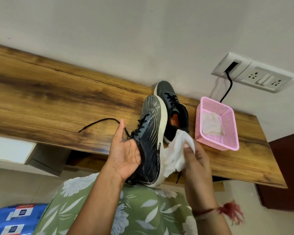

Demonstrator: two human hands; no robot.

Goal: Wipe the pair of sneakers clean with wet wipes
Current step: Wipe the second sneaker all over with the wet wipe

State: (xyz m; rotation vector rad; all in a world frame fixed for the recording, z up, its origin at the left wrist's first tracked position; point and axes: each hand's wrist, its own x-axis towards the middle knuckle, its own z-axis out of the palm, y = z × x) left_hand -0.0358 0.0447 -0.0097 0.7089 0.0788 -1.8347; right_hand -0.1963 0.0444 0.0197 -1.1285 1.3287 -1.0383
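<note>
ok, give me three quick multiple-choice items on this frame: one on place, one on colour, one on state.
1. Where is the second sneaker?
A on the desk
B on the floor
C in the person's lap

2. What colour is the basket?
A blue
B pink
C white

3. The right hand is:
A open and idle
B gripping a white wipe
C gripping a lace

Key:
1 A, it lies on the wood behind the held sneaker.
2 B, its mesh walls are pink.
3 B, its fingers pinch the wipe against the held sneaker's white sole edge.
</note>
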